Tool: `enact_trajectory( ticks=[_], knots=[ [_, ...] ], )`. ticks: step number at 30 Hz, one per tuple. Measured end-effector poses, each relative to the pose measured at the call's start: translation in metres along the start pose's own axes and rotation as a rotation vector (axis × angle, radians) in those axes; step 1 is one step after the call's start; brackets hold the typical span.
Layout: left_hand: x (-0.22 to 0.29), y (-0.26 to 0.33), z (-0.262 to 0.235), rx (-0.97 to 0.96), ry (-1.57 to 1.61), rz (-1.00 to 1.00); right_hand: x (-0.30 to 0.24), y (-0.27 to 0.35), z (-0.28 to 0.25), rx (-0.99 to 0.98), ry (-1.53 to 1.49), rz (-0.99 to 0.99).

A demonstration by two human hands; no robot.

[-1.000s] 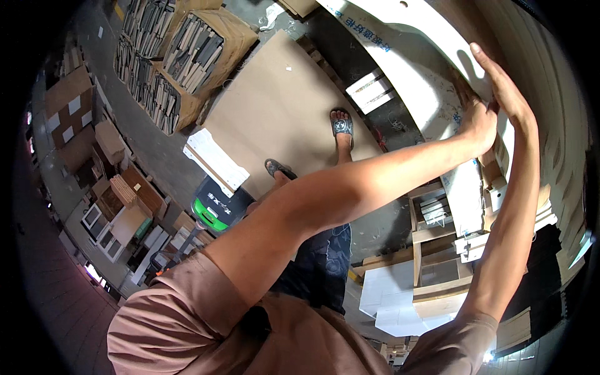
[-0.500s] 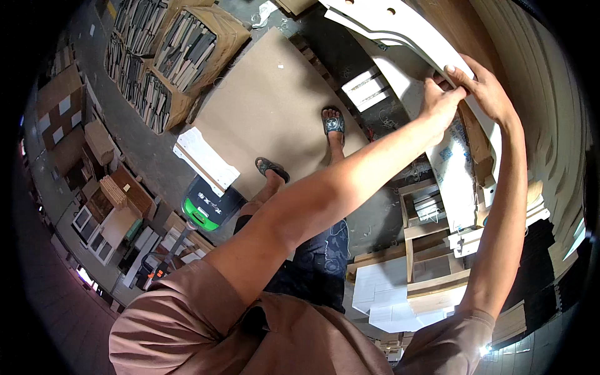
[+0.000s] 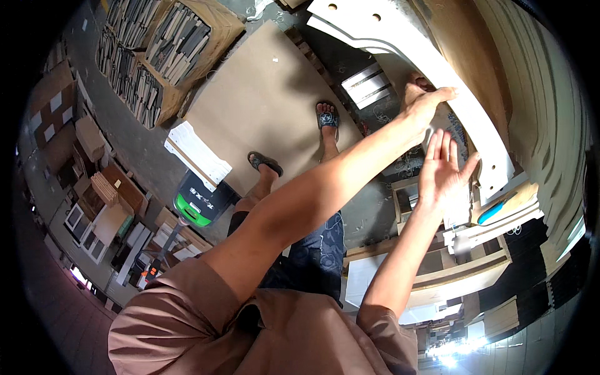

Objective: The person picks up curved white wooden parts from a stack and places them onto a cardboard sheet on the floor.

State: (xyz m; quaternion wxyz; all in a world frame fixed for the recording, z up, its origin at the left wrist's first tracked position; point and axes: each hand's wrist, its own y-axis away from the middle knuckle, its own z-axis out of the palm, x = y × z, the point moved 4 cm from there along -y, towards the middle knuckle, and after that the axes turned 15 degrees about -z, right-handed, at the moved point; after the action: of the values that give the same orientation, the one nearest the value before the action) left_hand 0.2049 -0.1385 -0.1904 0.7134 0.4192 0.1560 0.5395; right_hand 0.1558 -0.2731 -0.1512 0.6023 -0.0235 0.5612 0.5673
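Left hand (image 3: 424, 105) is up in the upper right of the frame, fingers laid along the edge of the long curved white board (image 3: 431, 75), thumb underneath; its grip closes on that board's edge. The board sweeps from the top centre down toward the right, with round holes showing near its upper end. Right hand (image 3: 442, 167) sits just below the left, palm flat and fingers spread wide, holding nothing, just beside the board's lower stretch. Down at centre frame, both sandalled feet (image 3: 327, 117) stand on a big brown sheet (image 3: 262, 94) lying on the floor. A green-and-black machine (image 3: 197, 203) sits at lower left, and crates of stacked pieces (image 3: 156, 50) fill the upper left.
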Motion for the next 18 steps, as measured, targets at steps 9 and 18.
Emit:
enact_trajectory(
  ticks=[9, 18],
  knots=[
    [0.027, 0.099, -0.101, 0.061, 0.136, 0.115, 0.094, 0.046, 0.036, -0.385, -0.038, -0.067],
    [0.038, 0.236, -0.279, 0.191, 0.488, 0.362, 0.153, 0.154, 0.027, -0.432, 0.307, 0.191]
  ],
)
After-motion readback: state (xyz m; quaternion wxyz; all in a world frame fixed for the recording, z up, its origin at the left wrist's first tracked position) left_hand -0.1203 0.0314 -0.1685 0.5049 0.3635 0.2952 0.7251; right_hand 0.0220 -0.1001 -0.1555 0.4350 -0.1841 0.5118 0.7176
